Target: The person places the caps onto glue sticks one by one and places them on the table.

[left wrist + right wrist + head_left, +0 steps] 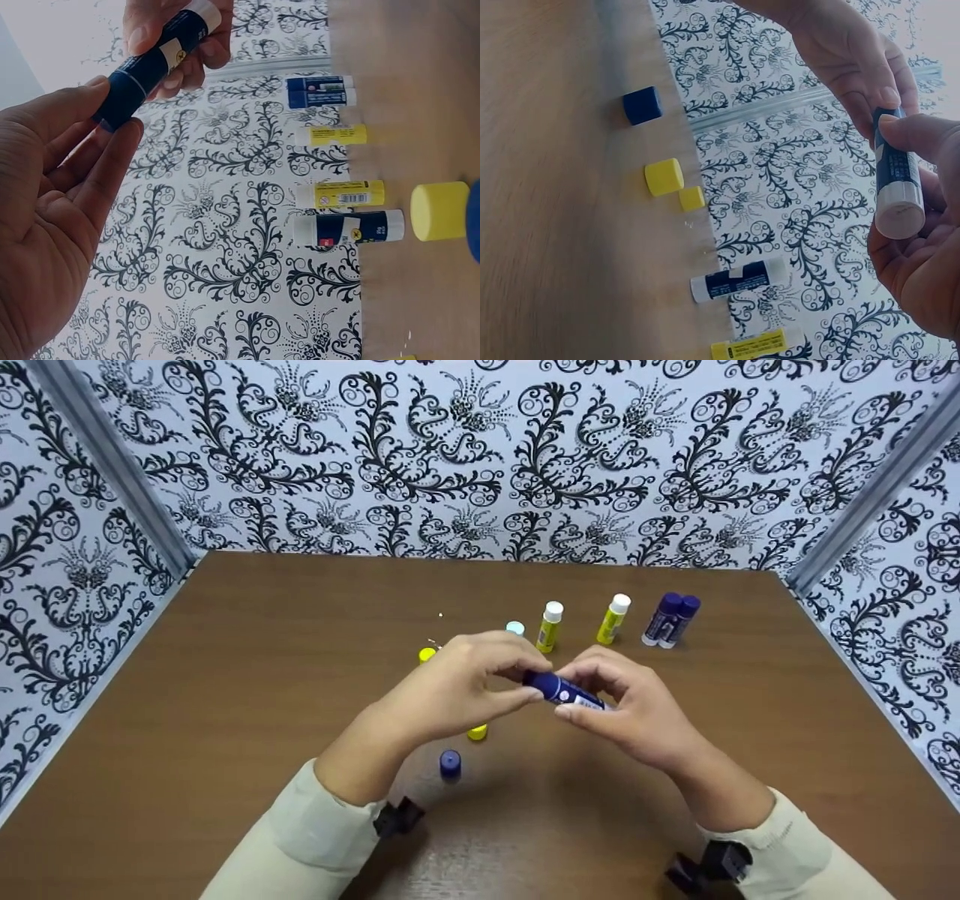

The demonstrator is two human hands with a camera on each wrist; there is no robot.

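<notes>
Partly hidden glue stick (fingers).

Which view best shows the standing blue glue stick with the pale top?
Left wrist: the blue glue stick shows unobstructed, its label clearest. The right wrist shows it too, label less clear; the head view shows only its pale top behind the left hand.

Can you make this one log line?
right hand: grips blue glue stick; left hand: pinches its capped end; table: loose blue cap, two yellow caps
</notes>
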